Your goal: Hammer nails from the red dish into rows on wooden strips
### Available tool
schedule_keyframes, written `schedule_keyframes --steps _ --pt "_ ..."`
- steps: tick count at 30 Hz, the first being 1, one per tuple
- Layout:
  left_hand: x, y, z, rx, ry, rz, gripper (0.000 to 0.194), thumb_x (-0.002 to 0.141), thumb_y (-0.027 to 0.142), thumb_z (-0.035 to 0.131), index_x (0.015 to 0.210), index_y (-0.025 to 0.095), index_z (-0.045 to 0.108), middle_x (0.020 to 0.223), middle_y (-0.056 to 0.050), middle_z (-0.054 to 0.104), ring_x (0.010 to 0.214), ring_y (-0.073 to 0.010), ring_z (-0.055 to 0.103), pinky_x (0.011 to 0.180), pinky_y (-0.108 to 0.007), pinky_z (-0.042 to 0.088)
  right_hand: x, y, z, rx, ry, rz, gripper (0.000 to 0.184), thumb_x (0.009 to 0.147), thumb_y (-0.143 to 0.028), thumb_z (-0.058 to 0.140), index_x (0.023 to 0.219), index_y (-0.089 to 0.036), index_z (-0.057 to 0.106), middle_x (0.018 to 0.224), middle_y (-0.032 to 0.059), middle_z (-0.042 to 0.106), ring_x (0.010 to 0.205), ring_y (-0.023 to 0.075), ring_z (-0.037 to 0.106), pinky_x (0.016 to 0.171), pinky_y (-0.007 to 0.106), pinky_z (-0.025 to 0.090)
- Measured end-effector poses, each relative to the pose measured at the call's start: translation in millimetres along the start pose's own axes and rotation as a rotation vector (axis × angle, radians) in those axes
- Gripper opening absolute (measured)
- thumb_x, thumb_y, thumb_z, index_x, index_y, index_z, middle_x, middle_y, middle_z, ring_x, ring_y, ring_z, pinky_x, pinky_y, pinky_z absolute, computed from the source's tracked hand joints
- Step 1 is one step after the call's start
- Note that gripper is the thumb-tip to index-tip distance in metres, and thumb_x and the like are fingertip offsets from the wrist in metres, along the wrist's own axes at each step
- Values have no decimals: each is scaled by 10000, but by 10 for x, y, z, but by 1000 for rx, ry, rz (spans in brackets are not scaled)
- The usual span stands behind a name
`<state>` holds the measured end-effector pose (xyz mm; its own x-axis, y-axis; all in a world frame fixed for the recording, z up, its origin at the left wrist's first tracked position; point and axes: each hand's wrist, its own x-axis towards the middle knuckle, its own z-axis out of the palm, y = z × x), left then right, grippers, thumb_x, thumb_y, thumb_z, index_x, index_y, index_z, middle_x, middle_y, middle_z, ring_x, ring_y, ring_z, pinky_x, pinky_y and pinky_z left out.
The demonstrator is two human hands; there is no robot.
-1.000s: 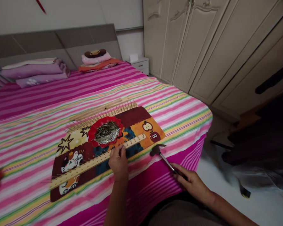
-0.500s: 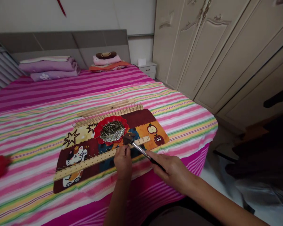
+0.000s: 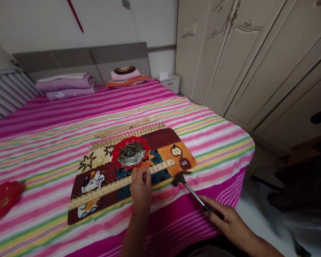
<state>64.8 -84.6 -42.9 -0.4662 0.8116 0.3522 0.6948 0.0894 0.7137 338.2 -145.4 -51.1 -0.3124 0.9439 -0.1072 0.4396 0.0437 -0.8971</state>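
My right hand (image 3: pixel 226 216) is closed around the black grip of a hammer (image 3: pixel 194 194), whose dark head rests low over the near edge of the patterned mat (image 3: pixel 160 142). My left hand (image 3: pixel 141 182) has its fingers pinched together at the middle of a narrow wooden strip (image 3: pixel 104 192); whatever is between the fingertips is too small to make out. Nails stand along both ends of this strip, and small holes dot it. Just beyond the left hand sits a red scalloped bowl (image 3: pixel 116 144) heaped with loose nails (image 3: pixel 132 153).
Behind the bowl lies another wooden strip (image 3: pixel 128 134) bristling with nails, with plain wooden strips (image 3: pixel 131 125) beyond it. A red plastic item (image 3: pixel 5 200) is at the left on the striped bedspread (image 3: pixel 211 142). Folded bedding (image 3: pixel 66 85) lies near the headboard; wardrobes (image 3: pixel 216 53) stand right.
My right hand has drawn the hammer away from the strip, to the right and toward me. The left hand stays at the strip's middle. The whole view has shifted slightly.
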Motion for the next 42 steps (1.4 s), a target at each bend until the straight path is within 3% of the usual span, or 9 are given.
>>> schedule_keyframes --steps 3,5,7,11,16,23,28,34,42 --pt "244 48 -219 119 2 1 198 776 329 496 801 194 638 782 -39 628 704 -155 565 686 -270 428 -31 266 91 120 7 206 551 768 -446 526 1234 -156 581 645 17 656 556 161 601 569 270 521" --pt "489 44 -300 261 -63 -11 201 768 293 492 830 191 654 845 -55 655 776 -174 587 736 -282 428 -32 365 146 200 6 305 638 756 -487 510 1280 -124 527 476 -61 479 389 103 445 409 223 408" --pt "741 17 -299 426 -184 -26 221 766 270 475 839 191 667 886 -79 673 838 -207 599 760 -306 424 -25 405 182 253 11 337 685 736 -500 517 1294 -101 501 459 -95 367 365 80 366 380 208 330" --pt "1097 -45 -145 585 -384 -201 191 713 280 526 776 187 680 860 -126 687 870 -285 612 728 -360 422 -13 414 206 280 7 339 678 724 -491 522 1282 -107 501 492 -97 349 382 74 346 390 213 295" --pt "1252 -112 -68 483 -421 -305 35 571 198 620 569 171 642 736 -137 681 803 -293 620 689 -354 416 -15 422 216 289 -3 327 684 734 -478 505 1297 -91 474 497 -97 340 389 74 335 395 214 279" --pt "1228 -222 -271 69 -376 -341 175 595 334 620 648 170 647 593 -17 632 548 -133 547 573 -258 423 -5 452 228 285 -2 339 695 730 -492 502 1298 -94 469 497 -99 331 391 75 327 401 217 279" --pt "1094 -41 -504 -534 -342 -501 366 400 358 767 658 127 651 573 -3 616 515 -80 499 528 -214 410 -8 478 238 285 -10 335 686 731 -488 502 1305 -113 463 502 -102 324 391 76 337 405 217 288" --pt "767 123 -659 -754 -306 -554 475 419 278 796 850 149 644 559 28 610 490 -65 507 461 -169 382 -16 444 226 274 4 324 668 728 -473 514 1289 -114 482 510 -96 354 391 79 369 399 216 308" --pt "346 88 -583 -862 -369 -718 420 379 230 811 766 120 693 715 -39 685 631 -88 593 583 -175 477 -15 451 233 282 25 299 627 743 -431 516 1291 -128 489 488 -103 362 366 73 382 379 205 323"
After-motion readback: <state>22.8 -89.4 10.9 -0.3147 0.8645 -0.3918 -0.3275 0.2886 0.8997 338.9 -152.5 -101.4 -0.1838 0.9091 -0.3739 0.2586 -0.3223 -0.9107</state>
